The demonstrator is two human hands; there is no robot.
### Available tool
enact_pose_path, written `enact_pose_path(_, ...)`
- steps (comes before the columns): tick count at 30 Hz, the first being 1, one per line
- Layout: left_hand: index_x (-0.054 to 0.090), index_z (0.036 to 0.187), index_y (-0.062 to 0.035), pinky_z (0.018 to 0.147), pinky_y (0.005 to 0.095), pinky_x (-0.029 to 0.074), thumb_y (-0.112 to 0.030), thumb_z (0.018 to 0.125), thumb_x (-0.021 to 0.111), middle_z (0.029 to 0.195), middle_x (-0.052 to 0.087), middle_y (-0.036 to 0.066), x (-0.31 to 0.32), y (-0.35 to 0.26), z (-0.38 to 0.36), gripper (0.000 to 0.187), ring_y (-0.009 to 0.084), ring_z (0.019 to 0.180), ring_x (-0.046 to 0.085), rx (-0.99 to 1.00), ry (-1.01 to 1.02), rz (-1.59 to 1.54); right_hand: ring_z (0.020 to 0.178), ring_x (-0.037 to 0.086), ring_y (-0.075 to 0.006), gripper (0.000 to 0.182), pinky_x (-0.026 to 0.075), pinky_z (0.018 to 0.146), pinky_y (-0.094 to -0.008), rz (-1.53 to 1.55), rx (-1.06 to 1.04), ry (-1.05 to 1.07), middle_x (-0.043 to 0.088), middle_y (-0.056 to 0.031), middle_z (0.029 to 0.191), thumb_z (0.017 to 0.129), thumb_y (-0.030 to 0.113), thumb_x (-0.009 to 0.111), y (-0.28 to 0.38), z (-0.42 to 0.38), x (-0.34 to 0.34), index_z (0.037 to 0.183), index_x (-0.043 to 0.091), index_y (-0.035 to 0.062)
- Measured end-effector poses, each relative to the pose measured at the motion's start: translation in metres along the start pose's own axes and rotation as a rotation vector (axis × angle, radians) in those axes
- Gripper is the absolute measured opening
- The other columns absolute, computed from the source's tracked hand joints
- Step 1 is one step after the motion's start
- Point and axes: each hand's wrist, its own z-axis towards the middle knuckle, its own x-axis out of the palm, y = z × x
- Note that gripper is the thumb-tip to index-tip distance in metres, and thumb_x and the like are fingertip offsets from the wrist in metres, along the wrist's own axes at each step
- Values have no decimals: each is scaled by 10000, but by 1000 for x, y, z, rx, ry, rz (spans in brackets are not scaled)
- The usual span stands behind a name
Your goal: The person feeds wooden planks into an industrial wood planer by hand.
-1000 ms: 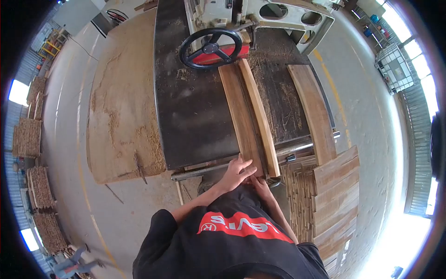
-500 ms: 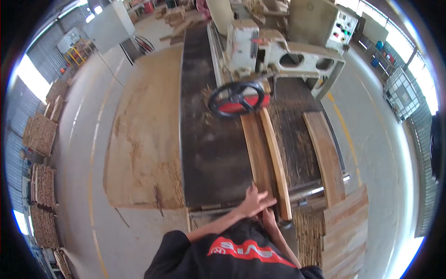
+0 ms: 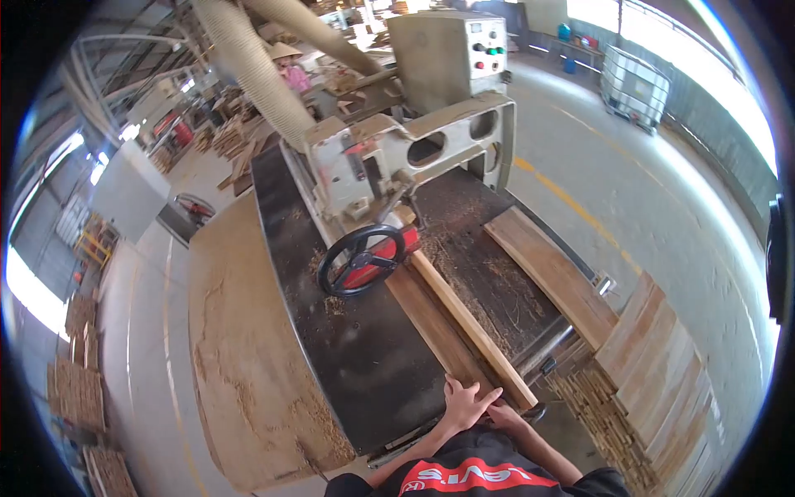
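A brown wooden board [image 3: 435, 320] lies lengthwise on the dark machine table [image 3: 331, 352], its far end reaching below the black handwheel [image 3: 362, 260]. My left hand [image 3: 465, 407] rests on the board's near end with its fingers spread. Close beside it, my right hand [image 3: 507, 417] is at the same end of the board, its fingers largely hidden by the left hand and the board. A lighter wooden strip [image 3: 474, 325] runs along the board's right side.
The machine head [image 3: 344, 170] stands ahead, with a control box [image 3: 484, 54] behind it. Another board [image 3: 546, 269] lies to the right. Stacked planks [image 3: 654, 356] stand at the near right. A sawdust-covered panel [image 3: 236, 331] is on the left. A person [image 3: 294, 70] is in the background.
My view has turned and tilted up, so the machine appears slanted and further left, with more background showing. Both hands remain at the board's near end.
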Motion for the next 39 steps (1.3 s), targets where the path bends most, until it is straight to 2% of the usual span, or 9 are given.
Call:
enact_pose_path(3, 670, 1434, 79, 1298, 645, 157, -802, 964, 604, 1573, 122, 634, 8, 7, -3, 1001, 708, 1555, 93, 24, -69, 16, 1361, 632, -289, 535, 508, 1131, -419, 264, 276, 13, 675, -178, 1474, 1128, 397, 598, 21, 2, 2, 1502, 621, 15)
enact_pose_path(6, 676, 1440, 62, 1307, 620, 145, -770, 973, 626, 1584, 126, 622, 13, 11, -6, 956, 682, 1566, 91, 43, -117, -5, 1380, 616, -269, 534, 480, 1162, -409, 458, 275, 39, 670, -168, 1482, 1134, 395, 598, 27, 2, 4, 1500, 627, 8)
enact_pose_path(9, 675, 1445, 59, 1311, 600, 150, -746, 977, 645, 1609, 101, 603, 12, 12, -8, 932, 660, 1577, 89, 60, -134, -52, 1382, 606, -252, 526, 452, 1189, -397, 270, -50, 64, 671, -139, 1479, 1144, 395, 588, 19, 2, 2, 1503, 631, 12)
enact_pose_path(15, 674, 1445, 58, 1314, 605, 153, -716, 990, 649, 1636, 111, 568, 12, 13, -10, 898, 642, 1579, 111, 59, -149, -51, 1366, 595, -245, 546, 469, 1162, -389, 473, 226, 83, 674, -108, 1458, 1150, 417, 584, 6, 9, 6, 1520, 613, 17)
enact_pose_path(22, 670, 1443, 57, 1302, 623, 171, -734, 1001, 622, 1616, 161, 574, 0, 6, -4, 907, 657, 1562, 149, 19, -98, -190, 1245, 645, -242, 508, 538, 1085, -401, 402, -70, 44, 652, -149, 1465, 1106, 361, 665, -27, 20, 15, 1477, 641, 15)
enact_pose_path(26, 635, 1495, 37, 1305, 610, 156, -710, 1021, 612, 1647, 82, 557, -2, 1, 0, 885, 646, 1570, 97, -32, -68, -280, 1138, 654, -185, 559, 553, 951, -366, 312, 170, 46, 698, -78, 1305, 1136, 485, 602, -22, 21, 14, 1444, 664, 22)
enact_pose_path(32, 638, 1476, 76, 1306, 582, 186, -658, 1032, 643, 1691, 104, 500, -13, -4, -10, 858, 578, 1583, 138, -42, -62, -292, 1027, 674, -165, 599, 540, 913, -357, 288, 177, 44, 735, -49, 1098, 1135, 555, 570, 48, 0, 1, 1342, 709, 11)
enact_pose_path(35, 643, 1456, 102, 1291, 571, 229, -630, 1017, 690, 1675, 216, 457, -11, 5, -8, 855, 539, 1564, 198, -11, -77, -372, 1090, 668, -195, 477, 536, 932, -355, 246, 285, 88, 706, -92, 1175, 1161, 429, 554, 61, 0, -5, 1434, 674, 57)
enact_pose_path(39, 646, 1443, 117, 1274, 585, 247, -622, 986, 738, 1566, 353, 438, -14, 1, -13, 873, 543, 1514, 263, 31, -108, -269, 1330, 581, -308, 464, 489, 1076, -397, 78, 77, 177, 547, -208, 1488, 1129, 202, 544, 7, 5, 0, 1590, 588, 234)
